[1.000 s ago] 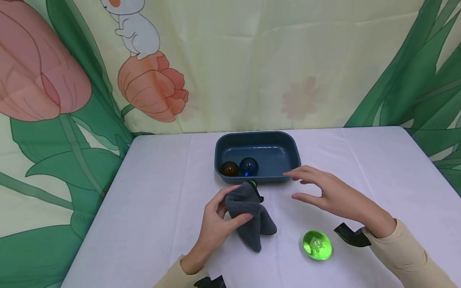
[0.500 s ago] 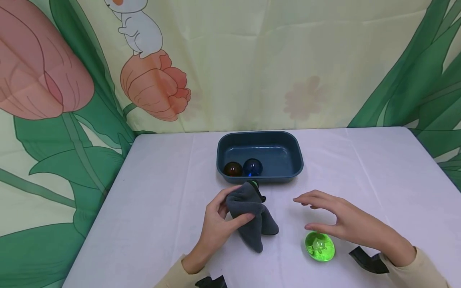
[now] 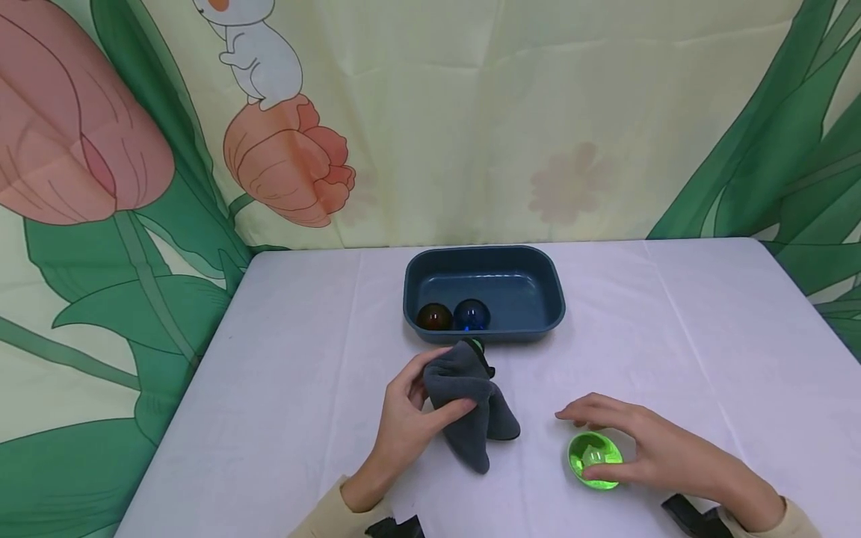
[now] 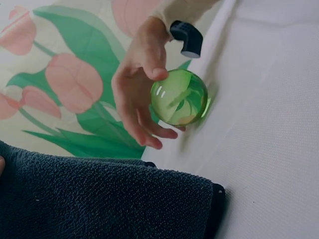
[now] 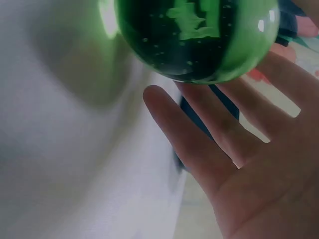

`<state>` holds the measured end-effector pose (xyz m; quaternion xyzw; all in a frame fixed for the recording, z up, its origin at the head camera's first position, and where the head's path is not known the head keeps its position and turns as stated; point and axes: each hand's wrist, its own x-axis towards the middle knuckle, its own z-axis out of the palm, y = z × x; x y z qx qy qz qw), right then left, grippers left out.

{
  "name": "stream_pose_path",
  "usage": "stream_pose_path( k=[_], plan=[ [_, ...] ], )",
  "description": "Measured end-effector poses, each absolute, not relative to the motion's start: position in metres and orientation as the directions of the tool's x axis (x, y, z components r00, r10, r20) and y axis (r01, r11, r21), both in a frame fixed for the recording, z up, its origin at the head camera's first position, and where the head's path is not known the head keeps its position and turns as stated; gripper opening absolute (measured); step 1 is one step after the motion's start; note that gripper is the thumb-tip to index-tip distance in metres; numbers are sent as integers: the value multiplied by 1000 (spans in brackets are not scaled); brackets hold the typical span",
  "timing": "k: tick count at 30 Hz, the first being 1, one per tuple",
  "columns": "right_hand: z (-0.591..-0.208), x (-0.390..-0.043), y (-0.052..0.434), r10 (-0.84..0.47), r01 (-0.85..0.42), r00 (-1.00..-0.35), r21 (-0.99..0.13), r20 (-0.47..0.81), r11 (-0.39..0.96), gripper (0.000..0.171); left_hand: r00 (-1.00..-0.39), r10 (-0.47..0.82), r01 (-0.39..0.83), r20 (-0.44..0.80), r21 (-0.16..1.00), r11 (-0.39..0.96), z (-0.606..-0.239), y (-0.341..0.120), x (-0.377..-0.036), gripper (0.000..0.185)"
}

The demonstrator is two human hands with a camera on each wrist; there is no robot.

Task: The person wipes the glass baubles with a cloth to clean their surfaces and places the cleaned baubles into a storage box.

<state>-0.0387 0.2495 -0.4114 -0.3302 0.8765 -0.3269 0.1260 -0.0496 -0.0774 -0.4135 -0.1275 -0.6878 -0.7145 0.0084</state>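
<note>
My left hand grips a dark grey cloth between thumb and fingers, its lower corners hanging down. In the left wrist view the cloth spreads across the bottom, with a black edge. A clear green glass ball sits on the white table to the right. Over it hovers my right hand, thumb in front of the ball and fingers reaching past its far side. The left wrist view has the thumb right at the top of the ball. Nearly straight fingers extend behind it in the right wrist view.
Behind the cloth stands a dark blue rectangular tray. A dark amber ball and a blue ball lie at its front left. White cloth covers the table, and a flower-printed curtain hangs behind.
My right hand has moved from beside the tray's front right corner toward me and down to the green ball. The left hand keeps hold of the cloth in the same place.
</note>
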Motion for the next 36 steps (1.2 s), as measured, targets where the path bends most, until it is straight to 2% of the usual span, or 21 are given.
stream_pose_path(
  k=[7, 15, 18, 25, 36],
  plan=[
    [-413, -40, 251, -661, -416, -739, -685, -129, 598, 48, -968, 156, 189, 194, 981, -50, -414, -78, -49, 63],
    [-415, -41, 251, -668, -384, -725, -704, -171, 597, 41, -970, 150, 188, 193, 981, -44, -413, -78, -48, 63],
    [-415, -42, 253, -675, -396, -721, -706, -158, 587, 40, -970, 150, 188, 192, 981, -42, -413, -78, -48, 62],
    [-416, -42, 255, -722, -495, -691, -707, -33, 506, 33, -972, 150, 178, 181, 983, -33, -413, -78, -47, 63],
    [-414, -44, 252, -714, -517, -700, -681, -13, 519, 30, -973, 161, 162, 166, 986, -39, -412, -78, -47, 66]
  ],
)
